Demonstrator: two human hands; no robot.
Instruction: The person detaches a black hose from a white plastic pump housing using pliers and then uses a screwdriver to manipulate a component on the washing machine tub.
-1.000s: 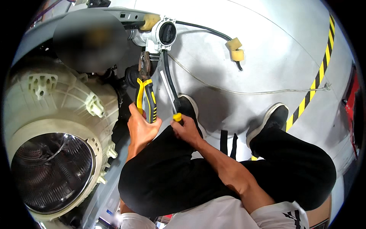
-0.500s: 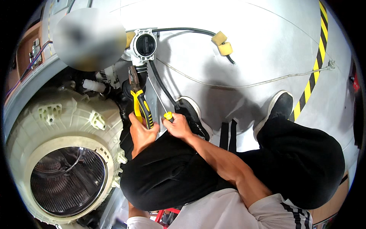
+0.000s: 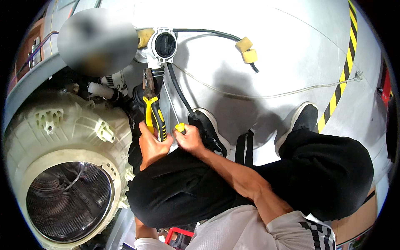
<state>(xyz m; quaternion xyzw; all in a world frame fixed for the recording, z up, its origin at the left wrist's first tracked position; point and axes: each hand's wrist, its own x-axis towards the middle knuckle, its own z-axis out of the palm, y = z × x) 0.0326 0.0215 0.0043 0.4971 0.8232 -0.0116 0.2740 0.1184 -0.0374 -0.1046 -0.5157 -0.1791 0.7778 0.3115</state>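
My left hand (image 3: 153, 145) is closed round the handles of yellow-and-black pliers (image 3: 155, 116). Their metal jaws point away from me and lie against a black ribbed hose (image 3: 158, 74) below a white pump housing (image 3: 156, 61). A round black cap (image 3: 165, 44) sits in the front of that housing. In my right hand (image 3: 191, 139), fingers wrapped round its handle, is a screwdriver (image 3: 180, 127) with a yellow-and-black grip. Its thin shaft runs up beside the pliers to the hose. The screwdriver's tip and what the jaws grip cannot be made out.
At left lies a pale plastic washing machine tub (image 3: 66, 125) with a metal drum (image 3: 68, 200) inside. Black cable with yellow foam blocks (image 3: 248, 55) and a thin grey hose (image 3: 271, 97) lie on the floor. Yellow-black tape (image 3: 342, 83) runs along the right. A blurred patch hides the upper left.
The whole view has shifted slightly. The pump housing appears a little higher and further right. Both hands keep hold of the pliers and the screwdriver in nearly the same place.
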